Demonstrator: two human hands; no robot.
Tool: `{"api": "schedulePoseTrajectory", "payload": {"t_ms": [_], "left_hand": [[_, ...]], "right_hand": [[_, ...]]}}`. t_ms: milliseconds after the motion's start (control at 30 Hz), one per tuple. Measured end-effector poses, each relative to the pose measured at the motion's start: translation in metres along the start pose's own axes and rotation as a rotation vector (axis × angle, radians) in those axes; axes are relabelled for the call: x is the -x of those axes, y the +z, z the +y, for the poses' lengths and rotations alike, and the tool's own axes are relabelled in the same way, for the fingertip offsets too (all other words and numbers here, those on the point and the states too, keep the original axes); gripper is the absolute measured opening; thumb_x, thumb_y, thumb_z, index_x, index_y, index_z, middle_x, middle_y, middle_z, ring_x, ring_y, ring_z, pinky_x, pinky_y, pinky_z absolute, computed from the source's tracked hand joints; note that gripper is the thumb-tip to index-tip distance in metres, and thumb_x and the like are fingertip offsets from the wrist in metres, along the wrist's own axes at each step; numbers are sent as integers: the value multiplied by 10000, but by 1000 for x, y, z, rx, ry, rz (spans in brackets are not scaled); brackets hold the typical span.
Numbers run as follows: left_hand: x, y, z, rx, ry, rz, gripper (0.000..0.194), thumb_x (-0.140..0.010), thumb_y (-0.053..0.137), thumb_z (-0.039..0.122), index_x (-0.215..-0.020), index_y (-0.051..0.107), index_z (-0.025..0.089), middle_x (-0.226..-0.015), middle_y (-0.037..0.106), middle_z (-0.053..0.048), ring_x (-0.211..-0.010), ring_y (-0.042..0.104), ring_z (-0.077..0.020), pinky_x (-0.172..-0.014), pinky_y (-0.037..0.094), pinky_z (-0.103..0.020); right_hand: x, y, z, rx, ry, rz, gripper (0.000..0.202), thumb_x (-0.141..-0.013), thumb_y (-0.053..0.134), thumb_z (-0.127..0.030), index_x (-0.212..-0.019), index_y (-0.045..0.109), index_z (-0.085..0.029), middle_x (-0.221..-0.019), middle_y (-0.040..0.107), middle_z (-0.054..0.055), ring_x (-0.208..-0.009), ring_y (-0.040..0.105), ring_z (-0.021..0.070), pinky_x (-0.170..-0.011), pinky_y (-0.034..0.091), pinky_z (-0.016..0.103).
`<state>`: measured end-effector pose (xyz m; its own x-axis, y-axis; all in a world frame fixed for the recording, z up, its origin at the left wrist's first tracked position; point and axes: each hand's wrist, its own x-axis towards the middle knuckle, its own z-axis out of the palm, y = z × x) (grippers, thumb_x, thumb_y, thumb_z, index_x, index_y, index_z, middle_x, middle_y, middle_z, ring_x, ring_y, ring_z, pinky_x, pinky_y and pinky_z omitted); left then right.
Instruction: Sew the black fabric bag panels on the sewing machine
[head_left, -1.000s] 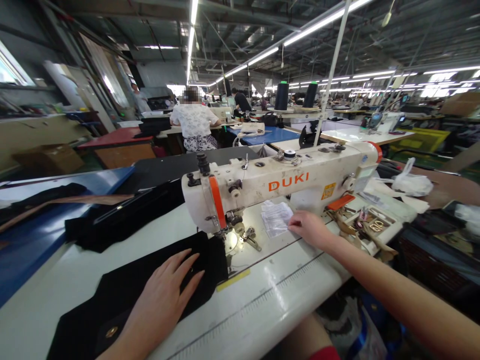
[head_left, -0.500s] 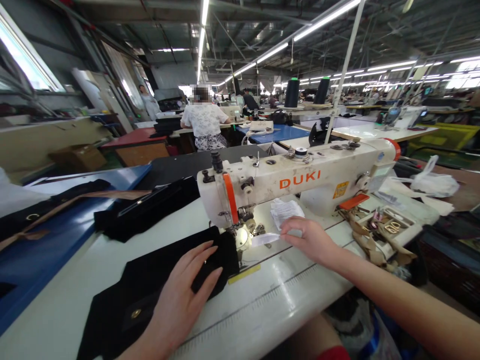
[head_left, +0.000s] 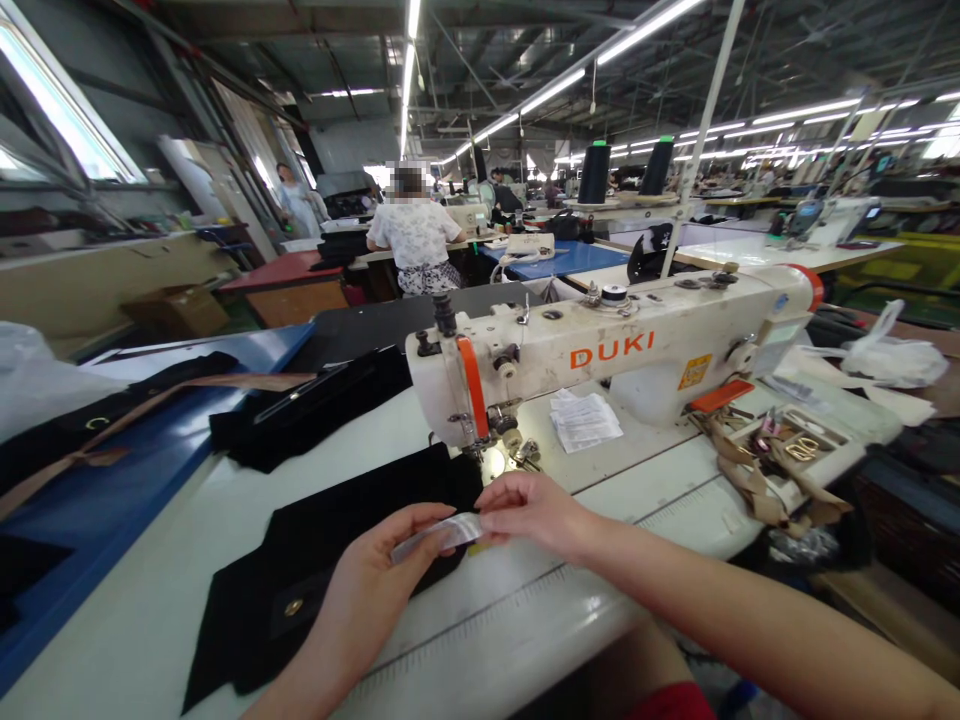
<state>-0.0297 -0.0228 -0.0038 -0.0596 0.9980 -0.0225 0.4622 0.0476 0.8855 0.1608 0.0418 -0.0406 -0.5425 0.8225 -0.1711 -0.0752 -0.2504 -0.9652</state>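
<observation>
Between my two hands is a small white fabric label (head_left: 466, 524), bent in a slight curve. My left hand (head_left: 382, 560) pinches its left part between thumb and fingers, and my right hand (head_left: 529, 515) pinches its right end. Both are just above the black fabric piece (head_left: 300, 540), which lies flat on the machine table with a brass eyelet near its front. The sewing machine (head_left: 600, 345) stands behind my hands, its lit needle area beside the fabric's right edge. A stack of white labels (head_left: 585, 420) rests on the machine bed under the arm.
To the right, a tray (head_left: 829, 465) holds metal rings and small tools, with tan strips (head_left: 742, 470) draped by it. More black pieces (head_left: 315, 405) lie at the left, beside a blue table (head_left: 150, 480). A person (head_left: 415, 240) sits with their back to me further off.
My right hand has moved left with the label, away from the stack. My left hand has lifted off the black fabric and taken hold of the label's other end.
</observation>
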Motion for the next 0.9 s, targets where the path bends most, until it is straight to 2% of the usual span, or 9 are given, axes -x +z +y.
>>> {"api": "schedulePoseTrajectory", "payload": {"t_ms": [133, 200, 367, 433, 533, 600, 700, 800, 900], "left_hand": [[-7, -3, -9, -115, 39, -27, 316, -807, 587, 464, -948, 706, 208, -857, 748, -27, -770, 709, -209, -758, 575, -337], [-10, -2, -14, -220, 115, 36, 321, -843, 551, 442, -1017, 689, 211, -930, 741, -36, -819, 705, -210, -762, 577, -340], [-14, 6, -14, -770, 749, 184, 260, -873, 558, 295, -1096, 667, 217, -1172, 668, -87, -1088, 604, -265, -973, 461, -473], [-16, 10, -12, -894, 935, 187, 225, -905, 500, 194, -1046, 675, 188, -1068, 699, -79, -1027, 616, -237, -977, 442, -461], [-24, 11, -11, -920, 1082, 180, 251, -938, 431, 126, -935, 681, 140, -903, 713, -64, -898, 628, -186, -920, 470, -378], [-31, 7, -13, -934, 1123, 152, 261, -948, 425, 127, -939, 685, 138, -918, 718, -64, -920, 624, -186, -919, 473, -366], [-46, -1, -19, -948, 1081, 148, 253, -945, 444, 145, -975, 695, 150, -997, 719, -74, -974, 609, -214, -900, 487, -387], [-61, -5, -28, -889, 968, 155, 262, -946, 457, 205, -947, 717, 172, -976, 716, -83, -910, 609, -224, -820, 515, -399], [-64, -6, -34, -761, 866, 21, 308, -959, 421, 244, -959, 726, 201, -938, 704, -69, -868, 618, -192, -789, 539, -360]], "right_hand": [[-10, 4, 6, -11, -55, 119, 267, -564, 815, -261, -744, 639, -172, -670, 659, -32, -639, 644, 129, -652, 526, 267], [-15, 8, 7, -8, -93, 167, 213, -569, 780, -202, -723, 634, -181, -643, 641, -48, -618, 624, 117, -643, 515, 257], [-22, 15, 10, -101, -69, 208, 256, -540, 755, -142, -743, 606, -185, -626, 618, -69, -583, 600, 103, -643, 514, 254], [-25, 15, 12, -105, -43, 200, 300, -534, 786, -171, -767, 596, -185, -638, 611, -68, -583, 604, 109, -640, 523, 263], [-28, 12, 15, 7, -69, 204, 276, -602, 778, -202, -812, 601, -185, -689, 622, -45, -631, 626, 129, -649, 533, 276], [-25, 9, 13, 172, -148, 237, 188, -689, 714, -178, -846, 611, -187, -737, 639, -22, -678, 634, 140, -672, 537, 284], [-13, 3, 7, 585, -417, 287, 152, -802, 583, -108, -921, 637, -186, -892, 669, 36, -828, 633, 167, -792, 525, 325], [4, 2, 3, 1054, -698, 109, 200, -888, 520, -131, -1032, 654, -165, -1107, 659, 100, -1066, 581, 213, -966, 449, 381], [15, 4, 6, 1316, -760, -97, 251, -931, 518, -236, -1135, 633, -146, -1262, 609, 123, -1210, 508, 230, -1060, 373, 392]]}}
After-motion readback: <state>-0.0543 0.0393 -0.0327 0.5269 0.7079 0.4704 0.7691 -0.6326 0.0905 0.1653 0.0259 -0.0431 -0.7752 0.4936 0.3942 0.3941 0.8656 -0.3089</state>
